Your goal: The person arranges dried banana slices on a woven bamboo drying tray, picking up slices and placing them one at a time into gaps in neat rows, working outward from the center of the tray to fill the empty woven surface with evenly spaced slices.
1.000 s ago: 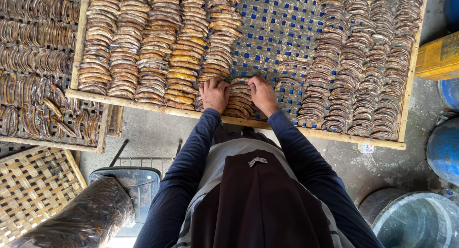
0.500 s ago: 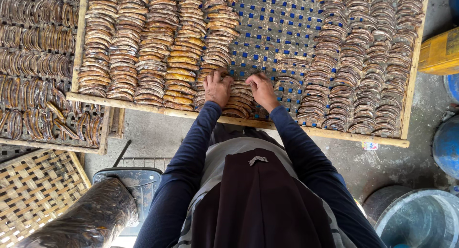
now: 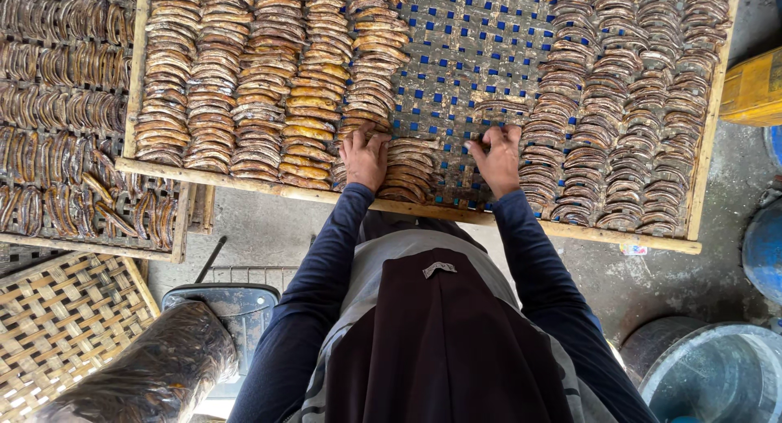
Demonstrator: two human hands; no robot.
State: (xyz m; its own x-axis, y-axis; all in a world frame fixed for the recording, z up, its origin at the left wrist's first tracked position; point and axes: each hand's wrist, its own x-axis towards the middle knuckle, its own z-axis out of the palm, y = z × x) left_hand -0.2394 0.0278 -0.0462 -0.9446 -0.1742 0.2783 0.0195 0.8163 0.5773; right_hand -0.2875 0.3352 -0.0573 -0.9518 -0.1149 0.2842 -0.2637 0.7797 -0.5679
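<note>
A wooden-framed drying tray (image 3: 244, 185) with a blue and tan woven bottom lies in front of me, covered in overlapping rows of curved brown dried slices (image 3: 269, 97). My left hand (image 3: 364, 156) rests on the near end of a short row of slices (image 3: 411, 169), fingers curled against them. To the right, my right hand (image 3: 497, 158) presses flat on the bare weave near the tray's front edge, just left of more slice rows (image 3: 619, 105). A bare patch of weave (image 3: 472, 40) runs up the tray's middle.
A second tray of dark slices (image 3: 57, 121) lies at the left. Below it sit an empty woven bamboo tray (image 3: 57, 325), a dark plastic-wrapped bundle (image 3: 138, 378) and a grey crate (image 3: 236, 297). Buckets (image 3: 709, 374) stand at the lower right, a yellow container (image 3: 753, 85) at the right.
My hands have spread apart: the right hand slid rightward off the short row onto the bare weave, while the left stays at the row's end.
</note>
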